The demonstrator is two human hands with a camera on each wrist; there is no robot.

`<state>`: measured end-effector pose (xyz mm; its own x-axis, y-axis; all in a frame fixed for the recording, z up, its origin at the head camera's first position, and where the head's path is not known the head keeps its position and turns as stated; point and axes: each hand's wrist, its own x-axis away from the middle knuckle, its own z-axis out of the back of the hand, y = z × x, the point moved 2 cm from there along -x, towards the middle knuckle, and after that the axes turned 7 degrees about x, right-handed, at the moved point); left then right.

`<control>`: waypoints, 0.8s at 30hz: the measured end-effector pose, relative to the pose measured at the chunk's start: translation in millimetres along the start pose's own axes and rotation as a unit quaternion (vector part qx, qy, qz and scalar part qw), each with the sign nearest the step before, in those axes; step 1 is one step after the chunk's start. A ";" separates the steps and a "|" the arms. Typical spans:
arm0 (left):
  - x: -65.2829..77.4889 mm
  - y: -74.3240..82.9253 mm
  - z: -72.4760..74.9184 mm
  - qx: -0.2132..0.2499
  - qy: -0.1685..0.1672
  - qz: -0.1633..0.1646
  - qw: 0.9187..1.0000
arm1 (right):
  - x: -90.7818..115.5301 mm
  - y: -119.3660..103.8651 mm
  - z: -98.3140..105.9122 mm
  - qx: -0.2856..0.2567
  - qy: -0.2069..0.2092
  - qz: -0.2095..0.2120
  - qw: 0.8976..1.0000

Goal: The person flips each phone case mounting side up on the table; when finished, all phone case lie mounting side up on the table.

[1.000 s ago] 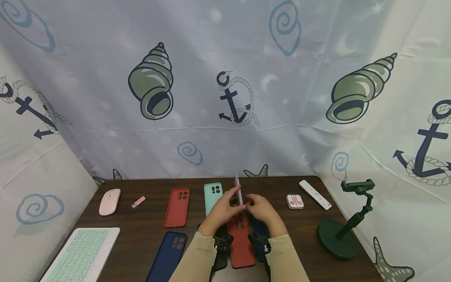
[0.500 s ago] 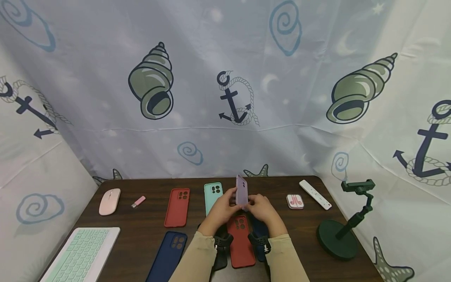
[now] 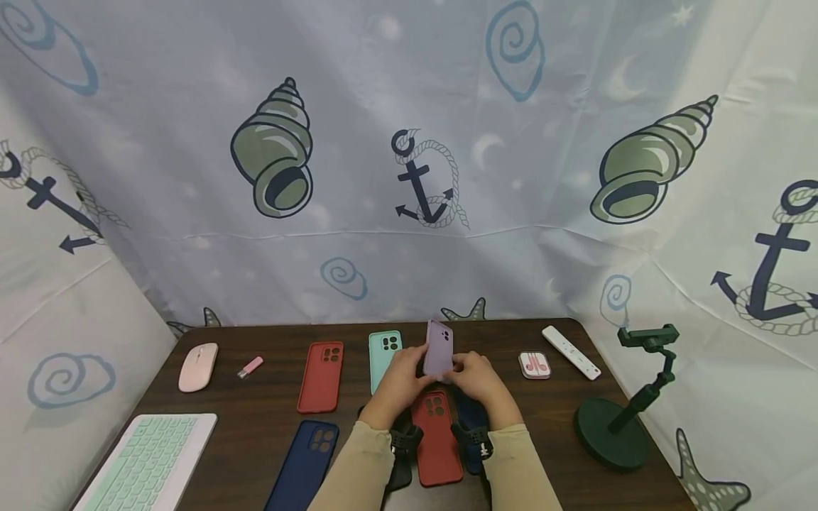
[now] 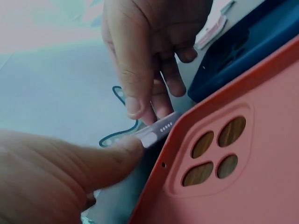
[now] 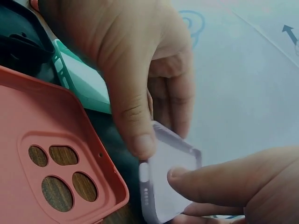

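Note:
Upright between both hands, above the near red phone case (image 3: 439, 454), is a light purple phone case (image 3: 439, 348). My left hand (image 3: 402, 372) pinches its left lower corner, thumb in front. On the opposite corner, my right hand (image 3: 476, 377) pinches it too. The right wrist view shows the purple case (image 5: 159, 198) hollow side on, with the right thumb (image 5: 201, 184) over its inner face. In the left wrist view its bottom edge (image 4: 159, 133), with a port cutout and small holes, lies between the two thumbs. A mint phone case (image 3: 381, 358) lies behind my left hand, partly hidden.
Flat on the dark wooden table (image 3: 255, 433) lie a red case (image 3: 322, 387) and a navy case (image 3: 303, 461). Blue (image 3: 471, 419) and black (image 3: 401, 472) cases lie under the wrists. Left are a keyboard (image 3: 150, 461) and mouse (image 3: 199, 367); right, a green stand (image 3: 612, 433).
The purple case has turned from edge-on to show its broad back with camera holes toward the head view. Both hands keep their grip in nearly the same place.

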<state>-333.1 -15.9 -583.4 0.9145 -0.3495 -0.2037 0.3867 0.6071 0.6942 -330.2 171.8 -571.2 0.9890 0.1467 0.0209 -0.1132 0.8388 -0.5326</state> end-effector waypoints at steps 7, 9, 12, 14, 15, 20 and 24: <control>3.7 -2.5 -4.2 -0.076 0.005 0.003 0.997 | 0.6 -3.5 1.4 -0.006 0.000 0.004 1.000; 3.2 -4.0 -5.4 -0.072 0.006 0.008 0.997 | 1.4 -3.8 1.9 -0.009 -0.001 0.005 1.000; 2.8 -4.9 -4.0 -0.060 0.006 -0.001 0.998 | 1.5 -2.8 2.3 -0.010 0.005 0.009 1.000; 2.7 -4.1 -1.3 -0.039 0.006 -0.009 0.999 | 1.8 -2.5 4.1 -0.010 0.014 0.013 1.000; 2.8 -2.3 0.7 -0.022 0.005 -0.016 1.000 | 2.0 -2.5 6.0 -0.013 0.022 0.015 1.000; 6.4 18.3 17.1 0.103 -0.010 -0.049 0.993 | 7.0 -9.5 21.7 -0.068 0.101 0.027 0.992; 19.0 47.0 37.5 0.142 -0.029 -0.109 0.983 | 20.5 -20.3 38.5 -0.109 0.164 0.075 0.977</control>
<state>-302.0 -20.8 -528.8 0.8020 -0.4944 -0.3353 0.5165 0.2920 0.8049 -311.3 177.9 -527.3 0.9441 0.0542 -0.3251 -0.2724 0.6834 -0.6773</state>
